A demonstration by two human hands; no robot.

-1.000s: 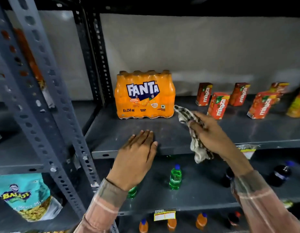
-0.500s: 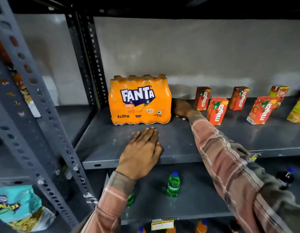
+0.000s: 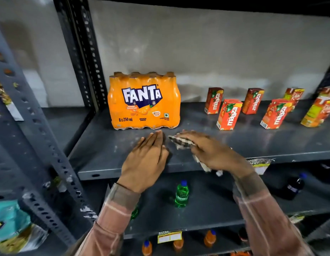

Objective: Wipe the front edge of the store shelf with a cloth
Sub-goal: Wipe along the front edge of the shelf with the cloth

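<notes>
The grey metal shelf (image 3: 105,150) runs across the middle of the head view, its front edge (image 3: 97,174) facing me. My left hand (image 3: 145,161) lies flat, palm down, on the shelf near that edge, fingers together. Just to its right, my right hand (image 3: 208,150) presses a patterned black-and-white cloth (image 3: 180,142) onto the shelf top. Part of the cloth sticks out past my fingertips and another part hangs over the front edge under my wrist.
An orange Fanta pack (image 3: 144,100) stands just behind my hands. Several red Maaza cartons (image 3: 229,114) stand to the right. Perforated uprights (image 3: 49,145) rise at the left. A green bottle (image 3: 181,194) and orange bottles (image 3: 209,238) are on lower shelves.
My right hand has pulled back from beside the Fanta pack toward the front of the shelf, dragging the cloth with it. My left hand has stayed flat in place.
</notes>
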